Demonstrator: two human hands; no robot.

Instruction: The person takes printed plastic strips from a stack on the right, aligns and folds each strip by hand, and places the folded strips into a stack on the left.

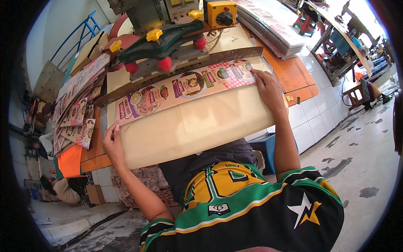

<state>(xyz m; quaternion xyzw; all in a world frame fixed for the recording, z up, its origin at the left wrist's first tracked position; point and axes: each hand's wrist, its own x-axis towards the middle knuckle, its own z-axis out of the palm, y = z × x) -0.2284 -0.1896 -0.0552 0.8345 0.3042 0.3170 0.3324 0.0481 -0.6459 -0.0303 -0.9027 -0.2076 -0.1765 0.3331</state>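
Observation:
A long printed sheet (pixel 180 90) with food pictures lies across a cream-coloured surface (pixel 201 122), its upper edge along a metal bar (pixel 180 71). At the sheet's lower left corner, my left hand (pixel 112 143) has its fingers curled and closed on the edge. My right hand (pixel 267 86) pinches the sheet's right end. Just beyond the bar stands a machine with a dark green clamp arm (pixel 163 40), yellow knobs and red rubber feet. The undersides of the fingers are hidden.
Stacked printed sheets lie on the left (pixel 79 101) and at the back right (pixel 273 27). An orange control box (pixel 220 14) sits on the machine. A blue bin (pixel 265 152) stands below the table. Another person (pixel 65 189) is at the lower left.

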